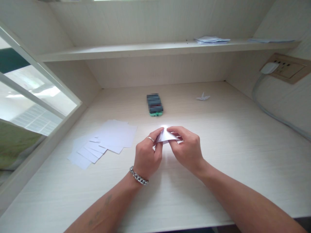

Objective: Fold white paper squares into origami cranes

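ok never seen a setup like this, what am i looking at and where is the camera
There's no machine here, just a person at a desk. The one picture comes from a camera worn on the head, looking forward and down. The left hand and right hand, both bare, hold a folded paper together. On the desk lie loose sheets to the left, a pixelated block beyond the hands, and a small paper figure to its right.

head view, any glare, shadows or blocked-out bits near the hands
Head view: bright glare around the top of the folded paper; head view: soft shadows on the desk below the left hand and right hand; head view: blocky pixelation over the dark object beyond them.
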Demonstrator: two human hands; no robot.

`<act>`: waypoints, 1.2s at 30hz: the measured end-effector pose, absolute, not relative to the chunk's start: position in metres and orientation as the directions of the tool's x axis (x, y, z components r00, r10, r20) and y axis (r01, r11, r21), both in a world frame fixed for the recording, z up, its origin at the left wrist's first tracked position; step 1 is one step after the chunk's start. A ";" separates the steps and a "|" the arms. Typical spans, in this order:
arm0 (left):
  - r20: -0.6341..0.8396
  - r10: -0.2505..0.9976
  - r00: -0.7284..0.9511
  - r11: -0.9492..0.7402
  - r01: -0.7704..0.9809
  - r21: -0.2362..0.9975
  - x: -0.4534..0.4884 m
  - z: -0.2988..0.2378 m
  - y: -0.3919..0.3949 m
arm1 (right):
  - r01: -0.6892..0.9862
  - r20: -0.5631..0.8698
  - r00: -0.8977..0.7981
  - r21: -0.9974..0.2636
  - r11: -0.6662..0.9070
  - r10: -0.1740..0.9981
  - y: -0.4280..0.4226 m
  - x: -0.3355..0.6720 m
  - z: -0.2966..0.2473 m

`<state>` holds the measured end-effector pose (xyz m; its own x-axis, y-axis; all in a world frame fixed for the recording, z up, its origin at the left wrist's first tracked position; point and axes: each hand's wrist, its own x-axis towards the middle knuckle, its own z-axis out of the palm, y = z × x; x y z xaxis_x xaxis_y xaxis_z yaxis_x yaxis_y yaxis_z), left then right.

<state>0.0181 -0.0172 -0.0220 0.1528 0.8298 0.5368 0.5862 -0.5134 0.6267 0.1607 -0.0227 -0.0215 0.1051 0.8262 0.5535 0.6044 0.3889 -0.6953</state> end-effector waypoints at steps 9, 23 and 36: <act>0.437 0.897 0.062 -0.397 0.547 0.737 0.018 -0.017 -0.015 | 0.627 0.663 -0.108 -0.533 0.568 0.741 -0.032 0.158 -0.016; 0.018 0.990 0.141 -0.003 -0.106 0.994 0.015 -0.011 -0.009 | 0.052 0.198 0.031 -0.979 0.197 0.980 -0.011 0.172 -0.020; 0.013 0.974 0.228 0.010 -0.103 0.995 0.018 -0.016 -0.007 | 0.016 0.203 -0.008 -0.979 0.203 0.979 -0.009 0.172 -0.021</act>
